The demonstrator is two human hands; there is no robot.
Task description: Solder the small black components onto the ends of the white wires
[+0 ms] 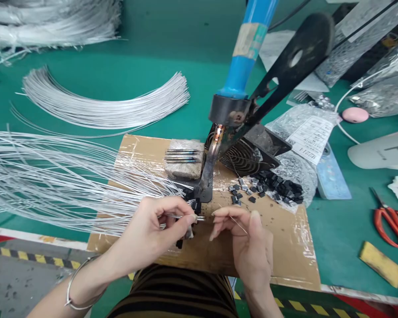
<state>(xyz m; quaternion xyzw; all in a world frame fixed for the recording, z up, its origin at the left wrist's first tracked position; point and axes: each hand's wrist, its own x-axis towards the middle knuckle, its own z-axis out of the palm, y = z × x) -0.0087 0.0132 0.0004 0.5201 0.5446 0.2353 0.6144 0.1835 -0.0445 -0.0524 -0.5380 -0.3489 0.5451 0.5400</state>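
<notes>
My left hand is pinched shut on several thin silver wires, their ends pointing right at about mid-board. My right hand pinches a single fine wire beside them, fingertips almost touching the left hand's. Both hands hover over a taped cardboard board. Just beyond the fingertips stands a blue-handled soldering iron in a black stand, tip pointing down. Small black components lie scattered right of the tip.
Curved bundles of silver wire lie on the green table at left and rear. A stone block with dark rods sits on the board. Red scissors, a yellow sponge, a pink object and plastic bags occupy the right side.
</notes>
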